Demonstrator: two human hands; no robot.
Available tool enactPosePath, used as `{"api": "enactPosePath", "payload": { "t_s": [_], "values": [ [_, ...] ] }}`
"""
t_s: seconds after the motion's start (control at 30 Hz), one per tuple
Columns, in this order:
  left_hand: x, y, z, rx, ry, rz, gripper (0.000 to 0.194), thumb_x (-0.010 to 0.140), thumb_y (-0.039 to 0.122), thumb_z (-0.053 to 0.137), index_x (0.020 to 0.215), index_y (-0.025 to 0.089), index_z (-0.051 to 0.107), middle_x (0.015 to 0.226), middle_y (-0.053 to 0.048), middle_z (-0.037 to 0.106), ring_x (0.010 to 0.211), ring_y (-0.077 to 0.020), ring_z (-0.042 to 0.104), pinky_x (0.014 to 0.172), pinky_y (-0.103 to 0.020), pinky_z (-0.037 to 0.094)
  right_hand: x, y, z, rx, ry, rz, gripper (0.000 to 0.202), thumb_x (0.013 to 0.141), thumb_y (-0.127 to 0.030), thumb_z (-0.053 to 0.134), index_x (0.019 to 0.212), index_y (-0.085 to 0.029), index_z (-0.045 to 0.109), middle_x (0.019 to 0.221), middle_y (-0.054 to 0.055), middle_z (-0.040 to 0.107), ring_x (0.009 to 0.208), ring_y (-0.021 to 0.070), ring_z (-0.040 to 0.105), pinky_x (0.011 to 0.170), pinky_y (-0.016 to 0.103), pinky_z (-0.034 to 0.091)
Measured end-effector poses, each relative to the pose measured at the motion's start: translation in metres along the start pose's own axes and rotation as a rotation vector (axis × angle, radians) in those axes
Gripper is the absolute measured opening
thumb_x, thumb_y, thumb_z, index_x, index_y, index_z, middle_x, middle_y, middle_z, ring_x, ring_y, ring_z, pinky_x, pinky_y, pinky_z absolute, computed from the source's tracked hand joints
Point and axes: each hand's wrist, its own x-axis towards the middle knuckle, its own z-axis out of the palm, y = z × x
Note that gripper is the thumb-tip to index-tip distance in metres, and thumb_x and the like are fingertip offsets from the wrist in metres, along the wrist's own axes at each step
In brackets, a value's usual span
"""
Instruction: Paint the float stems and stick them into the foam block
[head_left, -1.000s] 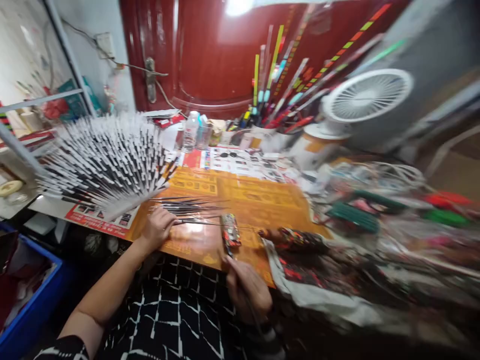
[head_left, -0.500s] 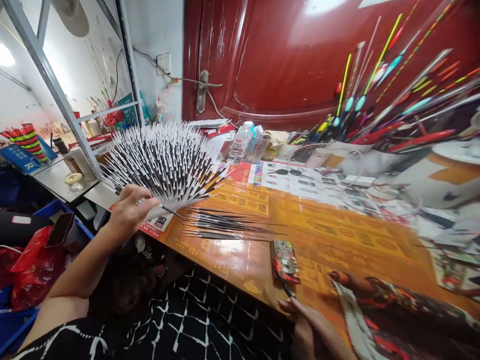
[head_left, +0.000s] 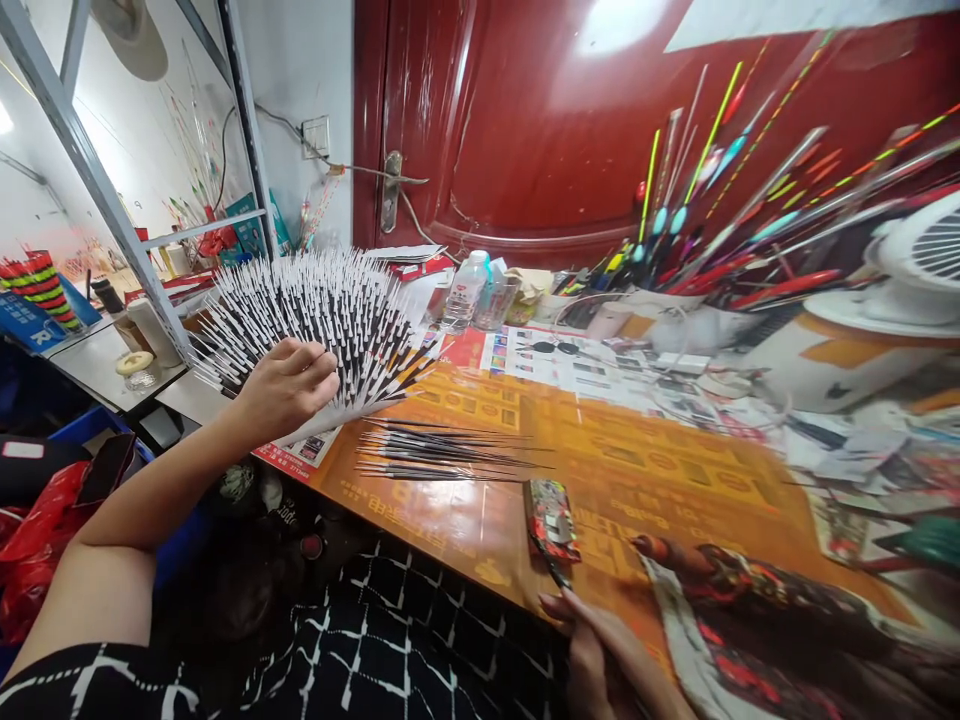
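My left hand [head_left: 296,385] is closed, fingertips pinched together, in front of a dense fan of thin black-and-white sticks [head_left: 322,310] standing in a pale holder. Whatever is in that pinch is hidden. A row of thin dark sticks with tapering ends [head_left: 442,450] lies on the table to the right of this hand. At the lower edge, my right hand [head_left: 607,650] grips a slim dark-handled brush [head_left: 556,572]. The brush's far end rests against a small paint-smeared block [head_left: 553,520].
A paint-stained cloth [head_left: 795,620] with a brown-necked bottle-like object [head_left: 667,552] lies at right. Clear plastic bottles [head_left: 469,292] stand at the back. Pots of colourful fishing floats [head_left: 675,240] and a white fan [head_left: 919,260] are at back right. A metal shelf frame [head_left: 97,190] rises at left.
My left hand has moved up and right against the fan of sticks; the thin stick that showed in its fingers is out of sight. My right hand still holds the brush at the block.
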Motion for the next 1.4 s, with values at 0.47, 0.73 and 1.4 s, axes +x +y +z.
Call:
{"api": "enactPosePath", "payload": {
  "t_s": [0.47,0.73,1.4],
  "values": [
    [-0.036,0.067,0.041,-0.172,0.547,-0.248,0.036,0.092,0.010,0.060,0.122,0.030,0.064,0.097,-0.006,0.065,0.093,-0.0223,0.055,0.086,-0.037,0.046,-0.002,0.009,0.007,0.108,0.027,-0.010,0.025,0.091,-0.010,0.060,0.111,-0.021,0.071,0.090,0.003,0.075,0.079,0.0205,0.073,0.074,0.035,0.061],
    [-0.009,0.136,0.130,-0.438,-0.047,-0.241,0.005,0.091,0.017,0.062,0.096,0.019,0.063,0.097,-0.008,0.063,0.097,-0.0262,0.056,0.086,-0.040,0.050,-0.002,0.009,0.009,0.135,0.039,0.031,0.030,0.091,-0.005,0.057,0.113,-0.022,0.071,0.091,0.003,0.075,0.082,0.0183,0.073,0.077,0.033,0.062],
    [0.006,0.129,0.147,-0.494,0.235,-0.182,0.016,0.099,0.019,0.056,0.111,0.018,0.066,0.097,-0.008,0.067,0.092,-0.0235,0.056,0.084,-0.036,0.047,0.007,0.010,0.004,0.056,0.027,-0.116,0.049,0.090,-0.001,0.053,0.131,-0.026,0.063,0.099,0.004,0.075,0.090,0.0182,0.072,0.080,0.034,0.062]
  ]
}}
